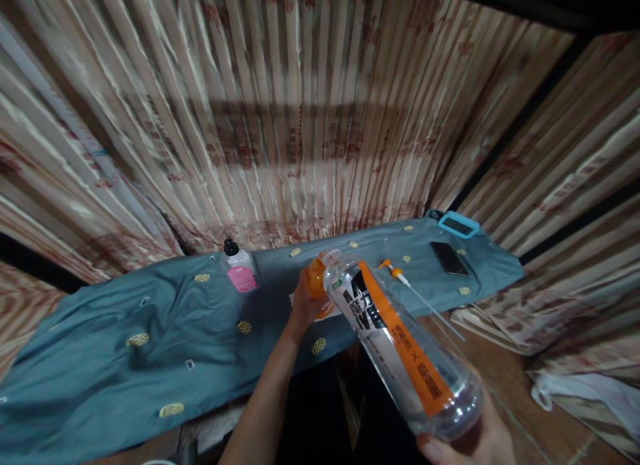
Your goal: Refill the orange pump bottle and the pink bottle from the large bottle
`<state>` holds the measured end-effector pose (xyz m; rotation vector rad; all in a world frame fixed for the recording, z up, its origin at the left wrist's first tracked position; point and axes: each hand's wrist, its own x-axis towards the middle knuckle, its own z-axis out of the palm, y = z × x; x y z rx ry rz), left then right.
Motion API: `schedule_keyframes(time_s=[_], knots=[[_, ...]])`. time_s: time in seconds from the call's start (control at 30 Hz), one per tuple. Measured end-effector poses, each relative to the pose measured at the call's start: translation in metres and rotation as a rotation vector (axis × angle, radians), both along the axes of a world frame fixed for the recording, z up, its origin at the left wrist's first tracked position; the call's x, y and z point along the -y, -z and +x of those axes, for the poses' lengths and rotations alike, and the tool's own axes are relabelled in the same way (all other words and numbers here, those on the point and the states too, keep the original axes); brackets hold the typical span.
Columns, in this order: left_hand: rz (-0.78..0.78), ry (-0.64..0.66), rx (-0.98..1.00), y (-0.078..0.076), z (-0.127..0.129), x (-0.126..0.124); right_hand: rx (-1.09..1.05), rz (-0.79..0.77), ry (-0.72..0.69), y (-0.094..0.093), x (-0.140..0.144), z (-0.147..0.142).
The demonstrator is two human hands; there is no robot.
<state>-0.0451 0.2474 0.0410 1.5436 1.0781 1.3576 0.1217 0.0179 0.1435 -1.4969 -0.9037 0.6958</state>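
Observation:
My right hand [483, 433] is closed around the base of a large clear plastic bottle [387, 348] with an orange and white label. The bottle tilts down to the left, its mouth close to the top of an orange bottle [315, 278]. Whether the two necks touch, I cannot tell. My left hand [302, 304] grips the orange bottle over the cloth; the large bottle partly hides it. Just right of the bottles lies an orange and white pump top [397, 273] with a long thin tube. Beneath my left hand is something white and orange, mostly covered.
A blue-green patterned cloth [200, 332] covers the long surface. On it are a clear bottle with a pink label and black cap [241, 268], a dark phone [449, 258] and a light-blue framed object [458, 224]. Pleated curtains [300, 118] hang behind and at both sides.

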Motion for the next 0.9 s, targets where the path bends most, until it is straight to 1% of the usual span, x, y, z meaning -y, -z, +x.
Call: schedule_keyframes(time_s=[0.07, 0.13, 0.17, 0.23, 0.4, 0.57, 0.67, 0.77, 0.83, 0.9], knots=[[0.002, 0.005, 0.006, -0.001, 0.000, 0.001, 0.076, 0.013, -0.062, 0.007, 0.001, 0.012], [0.003, 0.015, 0.017, -0.001, 0.000, 0.001, 0.225, 0.024, -0.192, 0.013, 0.001, 0.026], [0.002, 0.017, 0.018, -0.001, 0.000, 0.001, 0.288, 0.042, -0.233, 0.015, 0.001, 0.032], [0.005, 0.012, 0.007, 0.000, 0.000, 0.001, 0.364, 0.070, -0.269, 0.018, 0.001, 0.040], [0.026, -0.010, -0.009, 0.004, 0.000, -0.001, 0.370, 0.076, -0.263, 0.018, 0.003, 0.039], [0.018, 0.009, 0.012, 0.002, 0.000, -0.001, 0.331, 0.066, -0.244, 0.019, 0.003, 0.038], [0.013, 0.007, 0.012, 0.001, 0.000, 0.000, 0.254, 0.055, -0.197, 0.016, 0.000, 0.034], [0.000, -0.002, -0.002, 0.001, -0.001, 0.000, 0.184, 0.020, -0.145, 0.010, -0.001, 0.022], [0.004, -0.010, -0.011, 0.003, -0.001, -0.001, 0.111, 0.000, -0.055, 0.005, 0.000, 0.011], [0.017, -0.011, -0.018, 0.003, -0.001, -0.001, 0.069, -0.011, -0.003, 0.000, 0.001, 0.000]])
